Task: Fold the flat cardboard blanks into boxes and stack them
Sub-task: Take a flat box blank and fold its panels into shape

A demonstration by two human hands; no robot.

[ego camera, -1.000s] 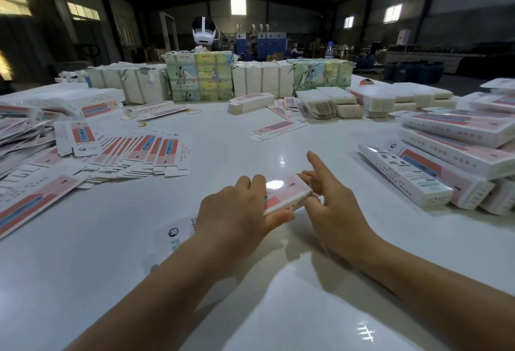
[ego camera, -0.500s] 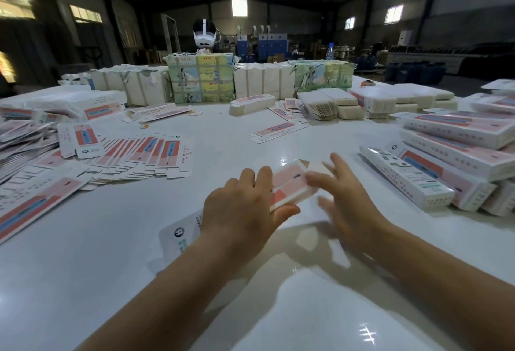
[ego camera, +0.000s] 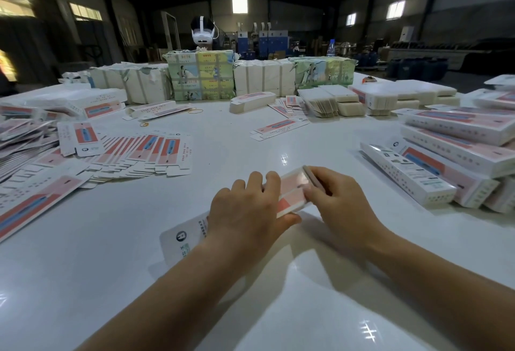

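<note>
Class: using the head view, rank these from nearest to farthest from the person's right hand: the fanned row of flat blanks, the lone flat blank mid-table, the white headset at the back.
From the right hand:
1. Lone flat blank, mid-table, ahead.
2. Fanned row of flat blanks, left side.
3. White headset, far back, behind the bundles.

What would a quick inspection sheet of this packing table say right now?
Surface: glossy white table, lamp glare.
Job's things: half-folded box in both hands; fanned flat blanks on the left; finished boxes stacked on the right.
Clutter: rubber bands; wrapped bundles at the back.
Hands: left hand holds the box; right hand presses its end flap.
Cables: nothing seen.
Surroundings: dim warehouse, headset behind the bundles.
</note>
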